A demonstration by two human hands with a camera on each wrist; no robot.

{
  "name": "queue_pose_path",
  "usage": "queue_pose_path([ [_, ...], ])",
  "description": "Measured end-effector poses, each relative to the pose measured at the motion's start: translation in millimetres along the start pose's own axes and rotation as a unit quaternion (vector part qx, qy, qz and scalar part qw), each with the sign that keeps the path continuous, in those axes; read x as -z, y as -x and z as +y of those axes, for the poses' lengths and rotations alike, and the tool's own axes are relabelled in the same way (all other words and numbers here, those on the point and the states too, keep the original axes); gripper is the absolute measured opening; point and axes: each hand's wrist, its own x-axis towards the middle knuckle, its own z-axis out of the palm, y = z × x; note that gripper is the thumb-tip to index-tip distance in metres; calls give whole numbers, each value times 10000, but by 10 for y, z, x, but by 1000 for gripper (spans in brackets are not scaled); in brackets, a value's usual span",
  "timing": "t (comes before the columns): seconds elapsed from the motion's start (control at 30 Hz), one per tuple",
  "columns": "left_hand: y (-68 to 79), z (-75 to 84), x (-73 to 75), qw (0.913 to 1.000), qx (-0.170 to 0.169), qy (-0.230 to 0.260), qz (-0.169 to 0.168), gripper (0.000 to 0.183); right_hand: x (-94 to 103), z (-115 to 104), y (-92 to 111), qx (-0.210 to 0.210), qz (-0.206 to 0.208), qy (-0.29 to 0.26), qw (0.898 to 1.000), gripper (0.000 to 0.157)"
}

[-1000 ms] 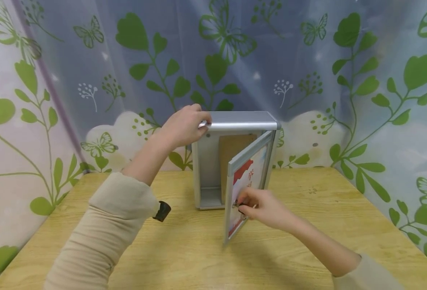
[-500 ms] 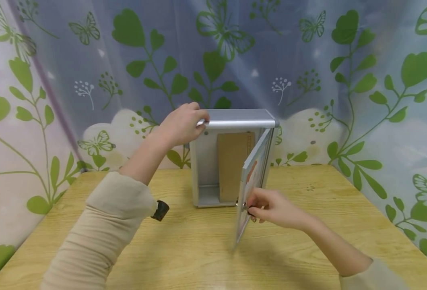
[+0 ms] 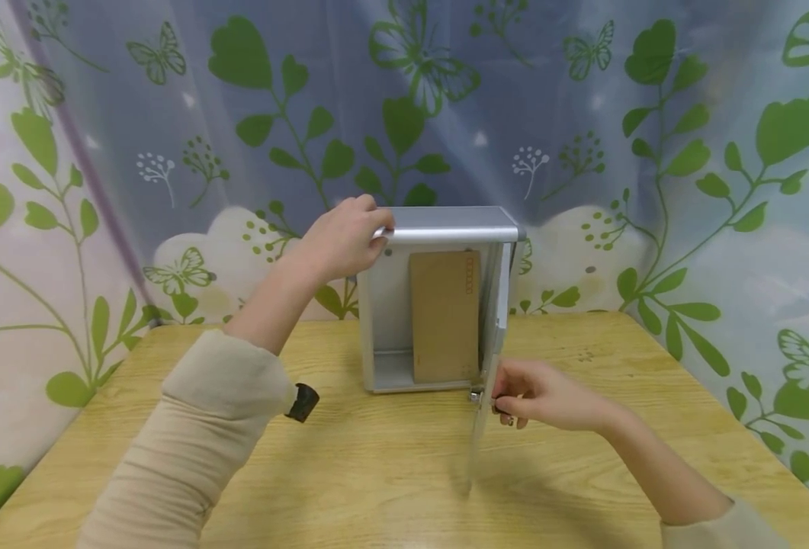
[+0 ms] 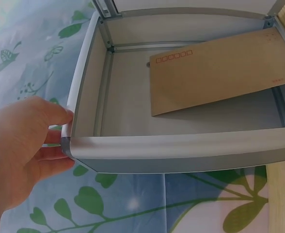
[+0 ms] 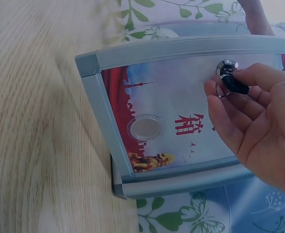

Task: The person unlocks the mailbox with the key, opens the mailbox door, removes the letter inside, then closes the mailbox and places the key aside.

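A silver metal letter box (image 3: 448, 221) stands on the table with its hinged door (image 3: 502, 297) swung wide toward the camera. My left hand (image 3: 345, 236) grips its upper left corner, thumb at the front edge in the left wrist view. Inside leans a brown envelope (image 3: 443, 316) with a row of small red squares. My right hand (image 5: 259, 107) pinches a black-headed key (image 5: 237, 86) at the round lock (image 5: 226, 65) on the door's printed front. A metal ring (image 5: 217, 87) hangs from the key. The key's blade is hidden.
The wooden table (image 3: 349, 465) runs back to a patterned curtain (image 3: 294, 91) with green leaves and butterflies, close behind the box. A black band-like piece (image 3: 303, 402) shows beside the left sleeve. The door's lower end reaches out over the tabletop.
My right hand has moved right with the key, swinging the door farther out, so more of the envelope shows. The left hand keeps its grip on the corner.
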Motion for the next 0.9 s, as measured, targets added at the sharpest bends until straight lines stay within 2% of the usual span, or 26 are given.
queue_pose_path([
  [0.07, 9, -1, -2, 10000, -16, -5, 19, 22, 29, 20, 33, 12, -27, -55, 10000, 5],
  [0.3, 23, 11, -20, 9997, 61, -191, -134, 23, 148, 81, 168, 55, -173, -529, 9984, 20],
  [0.6, 43, 16, -64, 9995, 40, -295, -93, 21, 266, 141, 312, -71, -143, -906, 9958, 18],
  [0.9, 67, 9, -123, 9992, 11, -393, 34, 22, 334, 232, 444, -333, 203, -667, 9970, 17],
])
